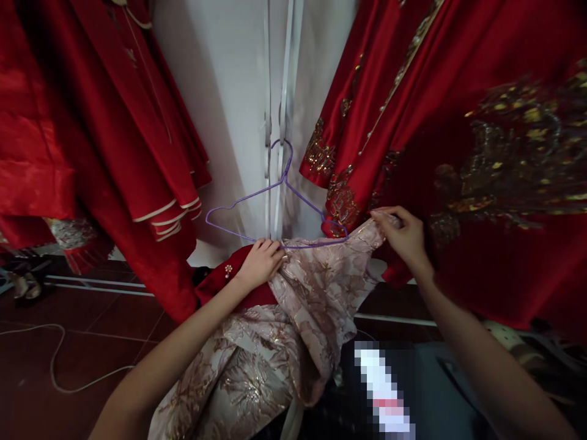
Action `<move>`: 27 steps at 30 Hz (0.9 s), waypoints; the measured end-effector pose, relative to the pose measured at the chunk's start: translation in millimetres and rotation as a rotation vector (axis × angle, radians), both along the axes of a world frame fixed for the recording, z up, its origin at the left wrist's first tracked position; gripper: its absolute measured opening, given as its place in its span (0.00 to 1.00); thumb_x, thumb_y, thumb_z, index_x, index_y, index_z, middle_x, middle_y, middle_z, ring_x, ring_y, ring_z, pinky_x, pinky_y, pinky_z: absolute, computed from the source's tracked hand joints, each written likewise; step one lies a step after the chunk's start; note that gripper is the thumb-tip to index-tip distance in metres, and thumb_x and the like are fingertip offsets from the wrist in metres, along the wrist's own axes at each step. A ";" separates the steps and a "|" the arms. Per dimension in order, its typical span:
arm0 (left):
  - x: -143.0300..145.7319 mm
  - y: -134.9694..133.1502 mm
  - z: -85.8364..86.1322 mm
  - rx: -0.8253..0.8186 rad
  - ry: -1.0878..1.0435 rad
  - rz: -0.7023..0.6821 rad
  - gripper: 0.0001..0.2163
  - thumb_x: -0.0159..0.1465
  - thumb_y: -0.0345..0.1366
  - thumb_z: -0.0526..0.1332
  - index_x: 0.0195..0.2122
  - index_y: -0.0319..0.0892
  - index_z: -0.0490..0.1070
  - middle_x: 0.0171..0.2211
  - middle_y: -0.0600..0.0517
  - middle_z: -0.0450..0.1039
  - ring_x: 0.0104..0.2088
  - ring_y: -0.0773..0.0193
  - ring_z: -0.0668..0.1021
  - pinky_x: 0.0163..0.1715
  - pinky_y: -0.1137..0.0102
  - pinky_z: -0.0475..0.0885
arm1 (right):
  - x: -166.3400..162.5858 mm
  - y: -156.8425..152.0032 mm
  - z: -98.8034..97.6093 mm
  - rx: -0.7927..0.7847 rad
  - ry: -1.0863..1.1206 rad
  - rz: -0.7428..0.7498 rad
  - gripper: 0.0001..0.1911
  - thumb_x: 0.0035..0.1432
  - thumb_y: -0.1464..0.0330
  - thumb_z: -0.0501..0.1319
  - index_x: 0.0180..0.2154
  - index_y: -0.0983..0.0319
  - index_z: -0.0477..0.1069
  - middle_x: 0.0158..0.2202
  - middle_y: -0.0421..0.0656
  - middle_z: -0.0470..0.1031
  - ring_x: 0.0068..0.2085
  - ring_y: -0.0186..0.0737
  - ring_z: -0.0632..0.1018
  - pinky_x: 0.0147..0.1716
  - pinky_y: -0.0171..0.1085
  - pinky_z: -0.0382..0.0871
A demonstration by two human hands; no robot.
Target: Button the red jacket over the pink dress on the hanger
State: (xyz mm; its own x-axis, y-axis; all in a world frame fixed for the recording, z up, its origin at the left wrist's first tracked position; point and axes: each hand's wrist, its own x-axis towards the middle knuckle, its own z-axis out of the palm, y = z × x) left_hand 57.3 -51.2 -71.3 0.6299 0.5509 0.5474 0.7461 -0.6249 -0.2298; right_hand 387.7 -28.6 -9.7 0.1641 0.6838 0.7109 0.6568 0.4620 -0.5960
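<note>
A purple wire hanger point(246, 197) hangs by its hook on a pale metal upright in the middle. Over its lower bar, on the right half, lies a pale pink brocade garment point(316, 287) with gold flower patterns; its lower part droops toward me. My left hand point(262, 264) is closed on the cloth at the bar's middle, beside a dark red piece point(215, 284) with a pearl flower ornament. Pinched in my right hand point(401, 233) is the garment's upper right corner, held out past the hanger's right end.
Red garments point(137, 122) with pale trim hang at the left. On the right hang red garments point(348, 146) with gold embroidery. A white cable point(57, 366) runs over the tiled floor, and a pixelated patch covers the lower right.
</note>
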 end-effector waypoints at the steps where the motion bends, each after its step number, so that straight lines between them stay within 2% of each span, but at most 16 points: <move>1: 0.1 -0.3 0.9 -0.007 0.006 -0.001 0.11 0.66 0.38 0.50 0.36 0.41 0.70 0.39 0.46 0.68 0.41 0.57 0.68 0.44 0.61 0.60 | -0.8 0.0 1.9 0.002 -0.007 -0.004 0.09 0.53 0.56 0.58 0.32 0.52 0.71 0.40 0.40 0.76 0.44 0.49 0.74 0.46 0.47 0.65; 8: 8.8 -3.3 6.2 -0.140 -0.052 -0.100 0.14 0.66 0.41 0.49 0.38 0.42 0.71 0.40 0.46 0.67 0.42 0.58 0.68 0.43 0.62 0.60 | -22.7 4.4 16.6 0.130 -0.070 0.004 0.11 0.52 0.57 0.61 0.30 0.57 0.74 0.33 0.44 0.76 0.40 0.46 0.74 0.46 0.45 0.65; 13: 37.9 -7.3 15.4 -0.286 -0.202 -0.222 0.14 0.66 0.44 0.49 0.36 0.43 0.72 0.41 0.47 0.68 0.43 0.59 0.69 0.41 0.63 0.60 | -60.7 2.1 25.5 0.102 -0.095 0.055 0.13 0.53 0.56 0.61 0.37 0.55 0.77 0.38 0.43 0.77 0.40 0.46 0.76 0.42 0.44 0.67; 16: 53.8 -12.5 25.2 -0.380 -0.317 -0.286 0.15 0.66 0.44 0.50 0.33 0.43 0.72 0.40 0.48 0.70 0.43 0.60 0.70 0.42 0.64 0.60 | -69.8 4.1 25.4 0.127 -0.080 -0.027 0.16 0.55 0.56 0.58 0.41 0.56 0.77 0.38 0.45 0.78 0.38 0.46 0.77 0.39 0.43 0.68; 18: 53.7 -14.9 31.5 -0.423 -0.366 -0.339 0.15 0.66 0.44 0.50 0.33 0.43 0.71 0.42 0.48 0.70 0.45 0.61 0.70 0.45 0.64 0.60 | -68.7 8.0 23.4 0.160 -0.120 -0.082 0.16 0.56 0.55 0.58 0.39 0.57 0.77 0.36 0.45 0.78 0.36 0.44 0.77 0.37 0.41 0.68; 20: 40.8 -13.9 34.5 -0.446 -0.386 -0.388 0.14 0.66 0.43 0.49 0.35 0.43 0.71 0.46 0.48 0.69 0.48 0.61 0.69 0.48 0.65 0.60 | -65.1 11.8 21.7 0.196 -0.188 -0.107 0.16 0.57 0.56 0.58 0.36 0.58 0.78 0.33 0.44 0.79 0.34 0.43 0.77 0.36 0.40 0.67; 22: 14.8 -7.9 31.0 -0.445 -0.401 -0.380 0.14 0.67 0.41 0.48 0.37 0.43 0.71 0.49 0.48 0.67 0.49 0.61 0.68 0.50 0.65 0.61 | -61.3 13.8 21.4 0.222 -0.249 -0.128 0.16 0.57 0.56 0.57 0.34 0.59 0.77 0.32 0.44 0.79 0.34 0.42 0.77 0.37 0.39 0.66; 24: -21.9 2.4 19.7 -0.400 -0.449 -0.252 0.13 0.67 0.40 0.49 0.39 0.43 0.71 0.48 0.47 0.67 0.49 0.59 0.68 0.51 0.64 0.61 | -58.7 13.9 22.8 0.239 -0.286 -0.143 0.16 0.58 0.56 0.57 0.34 0.58 0.77 0.32 0.44 0.79 0.35 0.42 0.77 0.37 0.39 0.66; 27: -83.2 19.8 -6.2 -0.257 -0.581 0.055 0.13 0.65 0.41 0.52 0.34 0.42 0.72 0.49 0.45 0.65 0.51 0.55 0.65 0.53 0.59 0.59 | -57.5 13.5 25.6 0.256 -0.298 -0.137 0.15 0.58 0.56 0.57 0.33 0.58 0.77 0.33 0.44 0.79 0.35 0.42 0.78 0.38 0.39 0.65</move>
State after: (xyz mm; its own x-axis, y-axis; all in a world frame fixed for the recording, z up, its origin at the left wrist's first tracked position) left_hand -25.9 -31.4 -77.5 0.2368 0.7334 0.6372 0.7363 -0.5634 0.3749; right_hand 330.2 -15.2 15.9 0.0026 0.4653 0.8852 0.8491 0.4665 -0.2477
